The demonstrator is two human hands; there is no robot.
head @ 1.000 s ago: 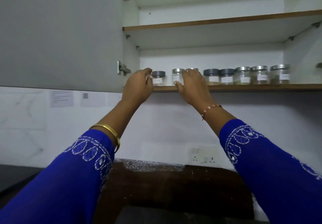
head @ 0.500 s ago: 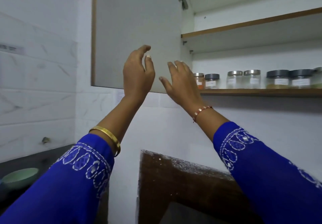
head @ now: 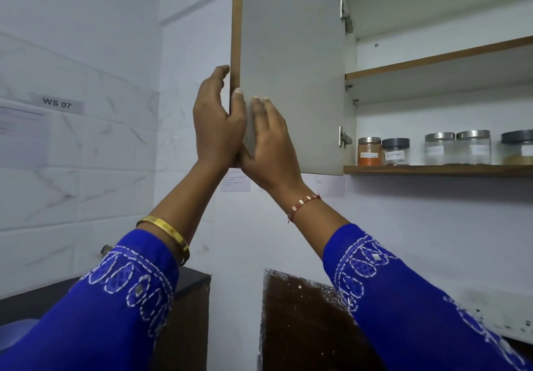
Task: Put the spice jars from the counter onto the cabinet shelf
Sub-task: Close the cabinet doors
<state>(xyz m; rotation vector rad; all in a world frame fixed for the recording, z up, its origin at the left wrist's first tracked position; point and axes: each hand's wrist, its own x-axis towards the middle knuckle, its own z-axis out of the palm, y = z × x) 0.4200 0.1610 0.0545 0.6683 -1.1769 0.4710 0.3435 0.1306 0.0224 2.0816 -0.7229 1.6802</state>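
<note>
Grey door (head: 291, 62) stands open, and your left hand (head: 215, 124) grips its free edge, thumb on the inner face. Your right hand (head: 269, 143) presses flat against that face, fingers straight, holding nothing. The jars (head: 438, 148) sit in a row on the lower shelf (head: 432, 170).

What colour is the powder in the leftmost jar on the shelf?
Orange, in the leftmost jar; head view.

white marbled wall tiles (head: 80, 145), dark counter (head: 190, 280)
</note>
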